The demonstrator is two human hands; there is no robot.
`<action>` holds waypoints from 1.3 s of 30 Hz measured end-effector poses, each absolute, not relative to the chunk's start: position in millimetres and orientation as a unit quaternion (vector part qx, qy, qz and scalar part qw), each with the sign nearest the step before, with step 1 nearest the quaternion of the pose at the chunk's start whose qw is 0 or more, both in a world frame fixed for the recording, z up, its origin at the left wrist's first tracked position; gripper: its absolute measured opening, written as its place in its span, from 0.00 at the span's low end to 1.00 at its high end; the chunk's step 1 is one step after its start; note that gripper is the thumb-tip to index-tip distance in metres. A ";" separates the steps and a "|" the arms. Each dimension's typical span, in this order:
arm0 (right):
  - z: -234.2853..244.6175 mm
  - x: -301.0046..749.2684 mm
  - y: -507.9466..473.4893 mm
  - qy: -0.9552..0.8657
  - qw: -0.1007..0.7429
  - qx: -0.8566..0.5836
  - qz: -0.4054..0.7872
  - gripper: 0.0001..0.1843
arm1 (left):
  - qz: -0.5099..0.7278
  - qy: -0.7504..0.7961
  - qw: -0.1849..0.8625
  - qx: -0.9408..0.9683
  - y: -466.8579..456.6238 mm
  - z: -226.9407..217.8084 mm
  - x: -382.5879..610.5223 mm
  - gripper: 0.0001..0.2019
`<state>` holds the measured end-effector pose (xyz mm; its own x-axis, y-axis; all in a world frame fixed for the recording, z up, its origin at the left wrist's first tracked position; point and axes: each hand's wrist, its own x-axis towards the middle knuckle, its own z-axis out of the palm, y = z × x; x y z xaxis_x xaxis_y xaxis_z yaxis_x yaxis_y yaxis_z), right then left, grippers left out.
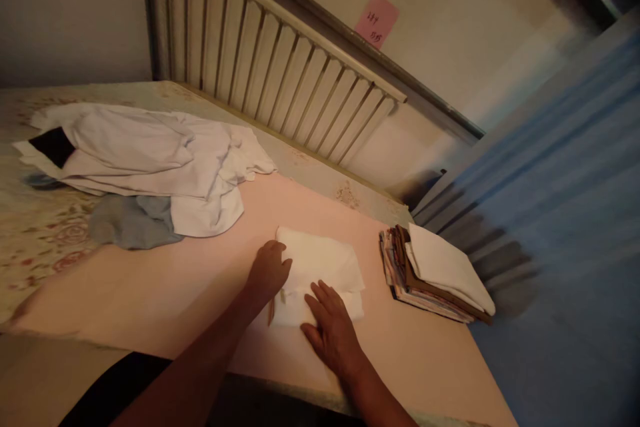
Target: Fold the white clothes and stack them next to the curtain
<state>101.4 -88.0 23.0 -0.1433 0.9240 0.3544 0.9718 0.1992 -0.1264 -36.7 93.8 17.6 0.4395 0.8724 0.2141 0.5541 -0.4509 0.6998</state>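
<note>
A folded white garment (320,253) lies on the pink cloth in front of me, with a fold line running across it. My left hand (270,267) is at its left edge, fingers curled and closed on the fabric there; the fingertips are partly hidden. Over the garment's near right part, my right hand (333,327) is open, its fingers spread and touching the fabric.
A loose heap of white clothes (150,153) lies at the left, with a grey garment (135,220) beneath. At the right stands a stack of folded clothes (440,273) beside a blue curtain (575,247). A pink cloth (200,287) covers the surface. A radiator (280,60) lines the wall.
</note>
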 end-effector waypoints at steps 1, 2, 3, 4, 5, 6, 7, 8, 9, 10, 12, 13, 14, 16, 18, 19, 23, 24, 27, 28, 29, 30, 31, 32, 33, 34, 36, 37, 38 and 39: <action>22.4 100.9 -90.8 -0.755 0.173 -0.629 -0.065 0.28 | 0.285 0.444 0.277 0.803 93.4 15.9 -35.4 0.14; 22.4 100.4 -92.9 -0.757 0.169 -0.628 -0.066 0.29 | 0.284 0.445 0.275 0.804 93.0 14.4 -34.3 0.14; 22.7 99.9 -94.2 -0.758 0.166 -0.627 -0.069 0.29 | 0.285 0.446 0.271 0.804 92.7 13.0 -33.6 0.15; 23.0 99.2 -94.7 -0.758 0.164 -0.627 -0.076 0.29 | 0.288 0.446 0.267 0.804 92.7 11.8 -33.1 0.15; 22.9 98.5 -94.6 -0.756 0.163 -0.628 -0.084 0.29 | 0.292 0.446 0.263 0.804 92.8 10.7 -32.8 0.15; 22.5 97.7 -94.0 -0.754 0.162 -0.630 -0.093 0.30 | 0.295 0.445 0.259 0.805 93.1 9.7 -32.7 0.15; 21.6 96.8 -93.3 -0.752 0.160 -0.631 -0.100 0.31 | 0.299 0.444 0.256 0.805 93.5 8.9 -32.7 0.15; 20.4 96.1 -92.5 -0.751 0.158 -0.632 -0.106 0.32 | 0.300 0.442 0.254 0.806 93.9 8.2 -32.8 0.14; 18.9 95.4 -91.7 -0.751 0.156 -0.631 -0.111 0.32 | 0.302 0.440 0.252 0.807 94.2 7.7 -33.0 0.14; 17.3 94.8 -91.1 -0.752 0.155 -0.630 -0.115 0.33 | 0.302 0.438 0.250 0.809 94.3 7.4 -33.3 0.14; 14.2 94.2 -90.3 -0.753 0.156 -0.627 -0.125 0.33 | 0.299 0.431 0.241 0.817 93.9 7.6 -34.2 0.13; 13.0 94.1 -90.2 -0.752 0.160 -0.626 -0.131 0.32 | 0.296 0.426 0.234 0.822 93.5 8.1 -34.8 0.13; 12.0 94.1 -90.1 -0.752 0.164 -0.623 -0.136 0.31 | 0.292 0.422 0.226 0.828 92.8 8.8 -35.5 0.13; 10.5 94.1 -90.4 -0.753 0.174 -0.618 -0.145 0.31 | 0.288 0.420 0.204 0.836 91.4 11.0 -36.9 0.14; 9.4 94.1 -91.1 -0.748 0.181 -0.620 -0.152 0.31 | 0.292 0.418 0.173 0.843 90.0 13.7 -38.2 0.15; 8.9 94.3 -91.6 -0.744 0.183 -0.624 -0.156 0.31 | 0.299 0.411 0.158 0.846 89.5 14.8 -38.5 0.16; 6.3 96.6 -94.4 -0.723 0.184 -0.644 -0.167 0.36 | 0.330 0.330 0.142 0.873 87.4 13.8 -37.8 0.19; 5.7 97.9 -95.1 -0.720 0.182 -0.649 -0.166 0.37 | 0.331 0.305 0.147 0.881 86.8 11.7 -37.2 0.19; 4.0 103.0 -96.8 -0.706 0.176 -0.667 -0.158 0.39 | 0.327 0.254 0.162 0.896 85.6 3.3 -34.9 0.17; 3.4 105.0 -97.1 -0.702 0.174 -0.672 -0.158 0.40 | 0.326 0.248 0.166 0.897 85.6 0.3 -34.2 0.17; 2.8 107.1 -97.4 -0.700 0.172 -0.675 -0.160 0.40 | 0.326 0.246 0.169 0.897 85.9 -2.5 -33.6 0.17; 2.5 109.2 -97.6 -0.699 0.169 -0.676 -0.162 0.40 | 0.325 0.247 0.173 0.896 86.4 -5.1 -33.2 0.17; 2.4 111.3 -97.7 -0.701 0.166 -0.674 -0.163 0.39 | 0.324 0.248 0.177 0.896 87.2 -7.4 -32.8 0.17; 2.9 113.3 -97.6 -0.705 0.163 -0.671 -0.163 0.38 | 0.322 0.249 0.180 0.895 88.2 -9.3 -32.6 0.17; 4.2 115.2 -97.5 -0.710 0.160 -0.667 -0.161 0.37 | 0.319 0.249 0.183 0.896 89.3 -10.7 -32.6 0.17; 6.3 116.9 -97.2 -0.715 0.157 -0.663 -0.159 0.35 | 0.315 0.248 0.188 0.897 90.3 -11.6 -32.6 0.17; 13.1 120.0 -96.4 -0.714 0.148 -0.667 -0.152 0.29 | 0.305 0.245 0.202 0.898 92.4 -11.1 -33.0 0.17; 17.7 121.4 -96.0 -0.710 0.142 -0.673 -0.147 0.27 | 0.298 0.246 0.211 0.898 93.3 -9.6 -33.3 0.17; 22.6 122.8 -95.8 -0.706 0.135 -0.681 -0.141 0.24 | 0.290 0.247 0.221 0.898 94.0 -7.3 -33.6 0.17; 27.8 124.1 -95.9 -0.703 0.128 -0.686 -0.135 0.22 | 0.282 0.250 0.231 0.897 94.6 -4.2 -34.0 0.16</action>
